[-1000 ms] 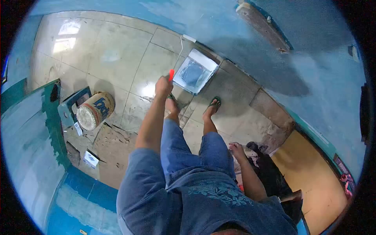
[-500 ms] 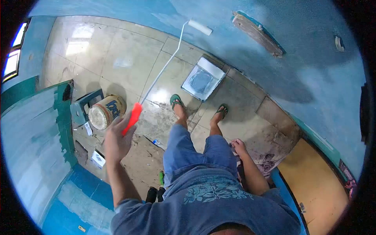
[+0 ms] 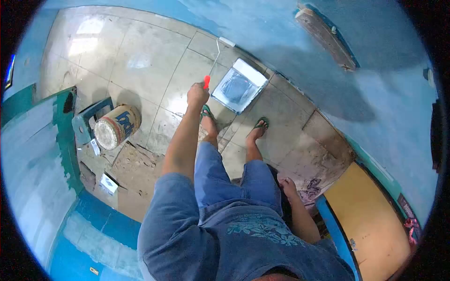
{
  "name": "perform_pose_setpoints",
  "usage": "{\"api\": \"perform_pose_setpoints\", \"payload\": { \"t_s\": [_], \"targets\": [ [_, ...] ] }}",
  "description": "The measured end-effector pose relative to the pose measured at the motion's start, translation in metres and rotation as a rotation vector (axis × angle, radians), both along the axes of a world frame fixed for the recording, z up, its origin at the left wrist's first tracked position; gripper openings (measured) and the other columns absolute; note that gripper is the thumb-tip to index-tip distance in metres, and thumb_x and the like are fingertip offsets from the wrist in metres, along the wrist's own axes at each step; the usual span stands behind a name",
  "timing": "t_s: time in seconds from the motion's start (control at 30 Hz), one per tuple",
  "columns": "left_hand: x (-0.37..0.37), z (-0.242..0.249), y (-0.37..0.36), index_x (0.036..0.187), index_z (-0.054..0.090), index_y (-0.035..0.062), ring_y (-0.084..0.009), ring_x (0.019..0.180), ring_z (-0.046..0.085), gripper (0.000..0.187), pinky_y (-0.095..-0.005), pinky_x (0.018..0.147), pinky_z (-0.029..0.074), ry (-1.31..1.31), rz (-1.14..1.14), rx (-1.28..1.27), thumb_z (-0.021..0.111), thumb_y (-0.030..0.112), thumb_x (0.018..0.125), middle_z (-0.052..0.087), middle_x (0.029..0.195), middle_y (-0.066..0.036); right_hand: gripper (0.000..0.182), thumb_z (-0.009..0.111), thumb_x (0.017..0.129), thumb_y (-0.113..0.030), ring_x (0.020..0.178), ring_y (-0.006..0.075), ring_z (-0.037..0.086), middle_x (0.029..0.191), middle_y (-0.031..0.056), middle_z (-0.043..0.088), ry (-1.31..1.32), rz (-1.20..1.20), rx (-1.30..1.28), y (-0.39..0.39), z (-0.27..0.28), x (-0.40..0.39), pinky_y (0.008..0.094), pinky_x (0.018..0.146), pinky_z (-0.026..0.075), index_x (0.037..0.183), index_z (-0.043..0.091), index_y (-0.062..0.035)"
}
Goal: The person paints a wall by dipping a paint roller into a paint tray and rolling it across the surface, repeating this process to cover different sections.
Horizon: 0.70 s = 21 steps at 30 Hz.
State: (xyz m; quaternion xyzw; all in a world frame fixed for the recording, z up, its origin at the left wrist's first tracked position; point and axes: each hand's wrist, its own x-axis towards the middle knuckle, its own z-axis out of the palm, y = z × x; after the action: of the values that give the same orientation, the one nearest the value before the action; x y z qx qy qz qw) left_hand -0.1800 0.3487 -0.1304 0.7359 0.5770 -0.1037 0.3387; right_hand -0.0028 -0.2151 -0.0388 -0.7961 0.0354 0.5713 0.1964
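Note:
My left hand (image 3: 198, 95) is closed around the red handle of a paint roller (image 3: 206, 82), the arm stretched forward. The roller's thin white rod runs away from me to its white sleeve (image 3: 227, 42), low by the foot of the blue wall. Just right of my left hand a paint tray (image 3: 259, 75) lies on the floor, with whitish paint in its well. Beside my right thigh, my right hand (image 3: 288, 187) hangs low with its fingers curled; what they hold, if anything, is hidden. A patterned cloth (image 3: 311, 189) shows close by it.
A paint bucket (image 3: 117, 125) lies on its side against a grey-green stool (image 3: 83, 122) at the left. A wooden piece (image 3: 326, 37) juts from the blue wall (image 3: 375, 70). Flattened cardboard (image 3: 136, 168) covers floor at the left; a yellow-tan panel (image 3: 365, 215) stands at the right.
My left hand has reached forward and right with the roller. The sleeve has come down toward the wall's foot. My right hand has shifted slightly back, and the view has turned a little.

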Motion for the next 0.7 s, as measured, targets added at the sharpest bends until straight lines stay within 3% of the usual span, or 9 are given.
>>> {"api": "perform_pose_setpoints", "payload": {
  "t_s": [0.1,0.3,0.37,0.47,0.53,0.63,0.7],
  "targets": [
    [-0.034,0.034,0.001,0.108,0.063,0.0107,-0.0379,0.09,0.06,0.032,-0.0442,0.078,0.048,-0.067,-0.002,0.056,0.062,0.023,0.079,0.063,0.095,-0.02,0.018,0.054,0.084,-0.017,0.078,0.0124,0.054,0.086,0.0023,0.061,0.01,0.019,-0.014,0.026,0.009,0.001,0.0249,0.069,0.042,0.097,0.061,-0.0058],
    [-0.106,0.22,0.019,0.118,0.059,0.0053,-0.0336,0.087,0.062,0.044,-0.0365,0.075,0.048,-0.157,-0.006,0.077,0.068,0.02,0.077,0.063,0.094,-0.018,0.019,0.054,0.084,-0.018,0.078,0.0119,0.054,0.087,0.0021,0.061,0.014,0.066,0.041,0.066,0.0,0.008,0.0241,0.068,0.042,0.097,0.061,-0.0067],
    [-0.107,0.244,0.03,0.118,0.058,0.0055,-0.0341,0.086,0.061,0.044,-0.0384,0.075,0.048,-0.077,-0.04,0.084,0.067,0.021,0.078,0.063,0.093,-0.018,0.02,0.052,0.085,-0.017,0.076,0.0117,0.053,0.086,0.0018,0.06,-0.006,0.081,0.024,0.072,-0.011,0.007,0.0241,0.066,0.042,0.099,0.061,-0.0056],
    [-0.097,0.199,0.046,0.118,0.058,0.0059,-0.0353,0.085,0.06,0.043,-0.0418,0.075,0.048,0.0,-0.109,0.104,0.065,0.022,0.078,0.062,0.091,-0.018,0.022,0.052,0.085,-0.016,0.077,0.0117,0.054,0.087,0.0021,0.06,0.012,0.089,0.029,0.092,-0.005,0.003,0.0244,0.066,0.041,0.102,0.06,-0.0051],
    [-0.092,0.124,0.052,0.117,0.059,0.0089,-0.0365,0.085,0.06,0.04,-0.0443,0.074,0.047,-0.076,-0.156,0.216,0.063,0.023,0.08,0.061,0.09,-0.019,0.023,0.051,0.085,-0.016,0.079,0.0124,0.055,0.09,0.0032,0.061,0.039,0.067,0.0,0.087,-0.007,0.001,0.0247,0.067,0.042,0.103,0.06,-0.0053],
    [-0.066,0.022,0.065,0.113,0.061,0.0123,-0.0385,0.089,0.06,0.035,-0.0465,0.075,0.048,-0.061,-0.081,0.134,0.062,0.023,0.08,0.061,0.094,-0.022,0.023,0.05,0.086,-0.017,0.083,0.0135,0.057,0.092,0.0047,0.062,0.045,0.038,-0.054,0.093,0.009,-0.003,0.0257,0.069,0.042,0.104,0.06,-0.006],
    [-0.048,-0.015,0.073,0.109,0.062,0.0114,-0.0393,0.088,0.06,0.032,-0.0475,0.075,0.048,0.011,-0.09,0.062,0.061,0.024,0.08,0.063,0.092,-0.021,0.023,0.05,0.086,-0.017,0.084,0.0138,0.057,0.093,0.005,0.062,0.024,0.036,-0.082,0.097,0.018,-0.005,0.0262,0.07,0.042,0.104,0.061,-0.0064]
  ]
}}
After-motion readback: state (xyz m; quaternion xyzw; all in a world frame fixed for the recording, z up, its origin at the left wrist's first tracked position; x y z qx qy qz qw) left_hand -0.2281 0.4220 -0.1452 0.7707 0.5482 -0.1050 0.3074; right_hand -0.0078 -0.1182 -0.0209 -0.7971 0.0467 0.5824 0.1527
